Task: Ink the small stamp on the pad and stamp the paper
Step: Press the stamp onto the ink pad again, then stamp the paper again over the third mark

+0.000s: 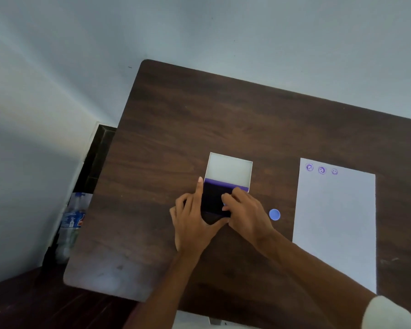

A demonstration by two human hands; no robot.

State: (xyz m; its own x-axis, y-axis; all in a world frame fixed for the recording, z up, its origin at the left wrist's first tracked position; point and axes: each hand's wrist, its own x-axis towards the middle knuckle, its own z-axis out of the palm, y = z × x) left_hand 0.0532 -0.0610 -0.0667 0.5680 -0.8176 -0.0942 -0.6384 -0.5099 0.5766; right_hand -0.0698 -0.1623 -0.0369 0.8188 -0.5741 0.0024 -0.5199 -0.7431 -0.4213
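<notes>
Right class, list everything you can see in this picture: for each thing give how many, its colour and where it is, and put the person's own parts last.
ink pad: one, dark purple, table centre, under both hands
pad lid: one, white, open behind the pad
small stamp: one, blue, mostly hidden in the right hand's fingers
cap: one, blue, round, between pad and paper
paper: one sheet, white, right of the pad
stamped marks: three, purple, paper's far edge
table: one, dark brown wood
bottle: one, clear plastic, beside the table's left edge
left hand: steadying the pad
right hand: on the pad
</notes>
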